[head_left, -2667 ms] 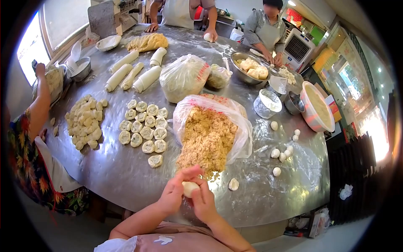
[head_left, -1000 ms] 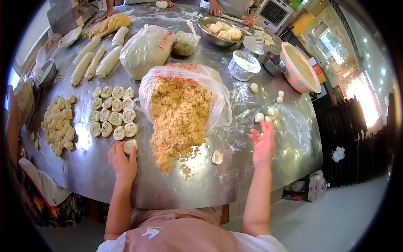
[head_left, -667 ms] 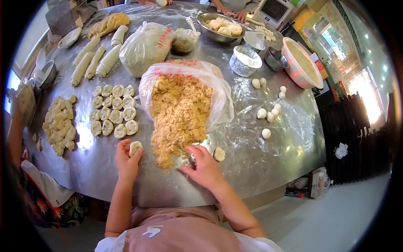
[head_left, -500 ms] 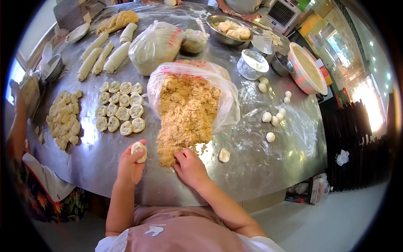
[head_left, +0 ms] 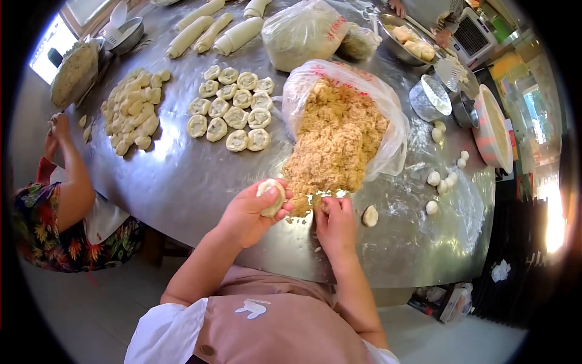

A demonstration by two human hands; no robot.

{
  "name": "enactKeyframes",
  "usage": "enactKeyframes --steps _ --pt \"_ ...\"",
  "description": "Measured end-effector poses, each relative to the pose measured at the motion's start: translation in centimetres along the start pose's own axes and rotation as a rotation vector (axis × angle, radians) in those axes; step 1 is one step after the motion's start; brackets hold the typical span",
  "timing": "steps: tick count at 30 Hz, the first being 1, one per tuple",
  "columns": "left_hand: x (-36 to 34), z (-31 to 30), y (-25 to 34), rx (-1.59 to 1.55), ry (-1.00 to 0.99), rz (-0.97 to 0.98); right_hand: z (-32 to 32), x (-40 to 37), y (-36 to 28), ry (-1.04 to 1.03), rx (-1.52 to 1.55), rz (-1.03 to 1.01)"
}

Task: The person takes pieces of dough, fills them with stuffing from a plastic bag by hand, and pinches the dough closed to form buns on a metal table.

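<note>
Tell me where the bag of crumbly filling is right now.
In the head view, the bag lies on the table slightly right of centre, beyond the right hand, between the dough rounds on its left and the tub.

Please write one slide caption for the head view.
Left hand holding dough, right hand at the edge of the crumbly mixture.

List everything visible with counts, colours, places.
Metal table: one, silver, centre
Crumbly filling: one heap, golden, centre
Plastic bags: at least three, translucent, centre
Dough rounds: sixteen, cream, left of filling
Dough pieces: many, cream, left pile
Dough rolls: five, cream, far side
Dough balls: about nine, white, right
Flattened dough: one, cream, right foreground
Bowls: several, grey, both sides
Basin: one, pinkish, right
Coworkers: two, patterned clothing, frame edges
Left hand: one, bare, gripping another round
Right hand: one, bare, filling's near edge
</note>
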State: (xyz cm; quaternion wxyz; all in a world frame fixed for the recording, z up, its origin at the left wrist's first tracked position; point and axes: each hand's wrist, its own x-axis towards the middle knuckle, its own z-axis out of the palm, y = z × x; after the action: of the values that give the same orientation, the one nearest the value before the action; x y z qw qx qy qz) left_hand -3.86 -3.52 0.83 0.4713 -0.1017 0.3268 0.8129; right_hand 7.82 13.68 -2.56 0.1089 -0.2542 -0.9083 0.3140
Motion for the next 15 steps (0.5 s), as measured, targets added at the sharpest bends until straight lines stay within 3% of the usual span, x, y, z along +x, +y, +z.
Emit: enactKeyframes --steps 4,8,12,15 --pt "-0.3 0.9 -1.3 0.034 0.008 -0.001 -0.3 0.8 0.2 0.039 0.011 -0.093" --pt "0.3 0.4 -2.9 0.044 -0.036 -0.016 -3.3 0.3 -0.4 -0.034 0.449 0.104" --pt "1.4 1.7 -5.5 0.085 -0.059 -0.024 -4.9 -0.2 -3.5 -0.168 0.415 -0.052" --pt "1.2 2.6 -5.4 0.130 -0.062 -0.088 -4.3 -0.3 -4.9 -0.074 0.316 -0.124"
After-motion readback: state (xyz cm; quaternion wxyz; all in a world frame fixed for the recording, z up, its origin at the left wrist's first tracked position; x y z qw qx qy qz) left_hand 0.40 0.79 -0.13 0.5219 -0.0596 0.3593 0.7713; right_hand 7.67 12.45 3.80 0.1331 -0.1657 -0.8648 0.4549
